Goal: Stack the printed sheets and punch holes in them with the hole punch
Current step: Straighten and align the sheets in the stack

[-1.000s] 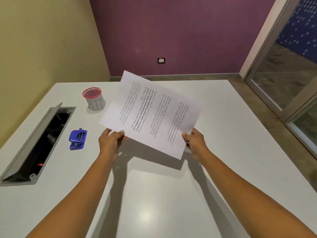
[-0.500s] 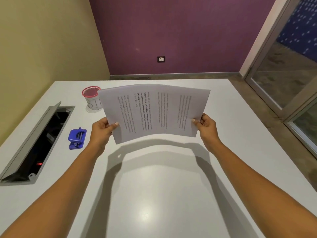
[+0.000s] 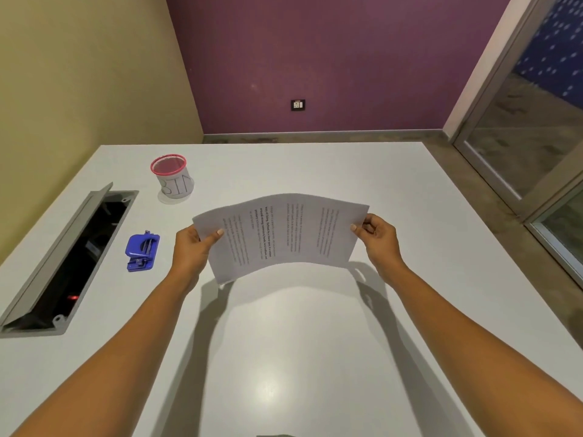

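Left hand (image 3: 193, 247) and right hand (image 3: 380, 239) pinching opposite short edges of the printed sheets (image 3: 280, 234), thumbs on the front, paper bowed upward above the white table (image 3: 284, 357), lower than half a second ago, blue hole punch (image 3: 142, 253) lying untouched to the left.

Room being lit evenly, fairly bright, apparently from overhead. Soft glare patch being reflected off white table (image 3: 284, 373). Arched shadow being cast beneath printed sheets (image 3: 280, 234). Wide-angle bending being shown at edges. Print being rendered slightly blurred.
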Tool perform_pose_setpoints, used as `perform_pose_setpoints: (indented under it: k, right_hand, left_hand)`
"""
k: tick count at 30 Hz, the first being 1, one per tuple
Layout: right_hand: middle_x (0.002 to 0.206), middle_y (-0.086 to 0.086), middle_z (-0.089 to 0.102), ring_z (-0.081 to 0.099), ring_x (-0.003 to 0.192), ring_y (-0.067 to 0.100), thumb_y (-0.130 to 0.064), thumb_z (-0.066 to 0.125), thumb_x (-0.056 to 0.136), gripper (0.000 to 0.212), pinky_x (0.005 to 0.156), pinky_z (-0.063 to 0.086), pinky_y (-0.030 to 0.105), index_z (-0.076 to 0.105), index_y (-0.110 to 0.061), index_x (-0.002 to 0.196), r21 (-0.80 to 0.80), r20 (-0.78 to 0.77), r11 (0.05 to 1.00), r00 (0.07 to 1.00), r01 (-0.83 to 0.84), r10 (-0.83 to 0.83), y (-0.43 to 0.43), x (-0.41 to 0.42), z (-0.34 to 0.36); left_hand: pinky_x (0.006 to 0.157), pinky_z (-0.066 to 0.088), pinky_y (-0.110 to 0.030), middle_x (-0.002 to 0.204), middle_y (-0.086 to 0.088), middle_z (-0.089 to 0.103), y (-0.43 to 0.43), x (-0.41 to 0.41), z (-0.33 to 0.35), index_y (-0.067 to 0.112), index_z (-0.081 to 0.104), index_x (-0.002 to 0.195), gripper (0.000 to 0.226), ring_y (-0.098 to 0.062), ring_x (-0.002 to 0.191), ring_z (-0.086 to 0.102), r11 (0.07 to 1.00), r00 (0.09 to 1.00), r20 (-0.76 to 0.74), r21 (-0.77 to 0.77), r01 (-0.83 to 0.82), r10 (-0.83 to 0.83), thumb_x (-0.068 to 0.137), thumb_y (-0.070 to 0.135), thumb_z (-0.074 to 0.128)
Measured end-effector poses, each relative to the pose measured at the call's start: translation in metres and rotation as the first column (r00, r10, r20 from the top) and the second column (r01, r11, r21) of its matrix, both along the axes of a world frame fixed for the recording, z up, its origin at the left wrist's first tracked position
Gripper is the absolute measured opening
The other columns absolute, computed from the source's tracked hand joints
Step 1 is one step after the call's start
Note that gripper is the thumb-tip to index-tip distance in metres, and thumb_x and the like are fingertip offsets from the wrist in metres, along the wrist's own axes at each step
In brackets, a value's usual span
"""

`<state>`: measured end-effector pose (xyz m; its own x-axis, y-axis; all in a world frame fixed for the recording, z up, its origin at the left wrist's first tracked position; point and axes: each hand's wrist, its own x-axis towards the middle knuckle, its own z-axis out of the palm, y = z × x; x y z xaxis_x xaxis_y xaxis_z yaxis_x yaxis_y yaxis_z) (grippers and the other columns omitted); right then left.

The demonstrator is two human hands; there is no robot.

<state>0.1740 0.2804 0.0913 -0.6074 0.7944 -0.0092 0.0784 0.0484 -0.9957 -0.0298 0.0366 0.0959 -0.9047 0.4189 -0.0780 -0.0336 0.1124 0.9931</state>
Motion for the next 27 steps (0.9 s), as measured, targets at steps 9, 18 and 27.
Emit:
perform_pose_setpoints:
  k: [9,18,27]
  right_hand:
    - [0.089,-0.005,0.067,0.064,0.081,0.001,-0.004,0.058,0.087,0.015,0.071,0.051,0.009,0.062,-0.018,0.088,-0.013,-0.135,0.997,0.987,0.081,-0.082,0.0,-0.002,0.009]
    - [0.097,-0.003,0.065,0.061,0.08,0.002,-0.005,0.056,0.088,0.016,0.061,0.048,0.009,0.061,-0.017,0.098,-0.053,0.065,0.997,0.997,0.055,-0.051,-0.007,0.004,-0.011]
    - [0.098,-0.005,0.066,0.063,0.089,0.008,-0.006,0.059,0.087,0.019,0.077,0.049,0.016,0.061,-0.02,0.099,-0.041,-0.007,0.997,0.998,0.059,-0.059,0.002,0.004,0.0]
  left_hand:
    - [0.066,0.046,-0.017,0.092,0.005,0.065,0.002,-0.004,0.012,0.014,0.06,0.107,0.025,-0.006,0.08,0.062,0.997,0.999,-0.036,0.064,-0.035,0.037,0.083,0.006,0.063]
    - [0.076,0.045,-0.025,0.102,-0.004,0.065,0.0,0.008,-0.013,0.006,0.063,0.108,0.024,-0.02,0.088,0.061,0.998,0.999,-0.024,-0.062,-0.031,0.03,0.084,0.0,0.059]
    - [0.077,0.045,-0.021,0.098,0.001,0.065,0.002,0.003,-0.004,0.014,0.062,0.1,0.025,-0.016,0.089,0.062,0.999,0.999,-0.024,0.015,-0.041,0.041,0.082,-0.003,0.06]
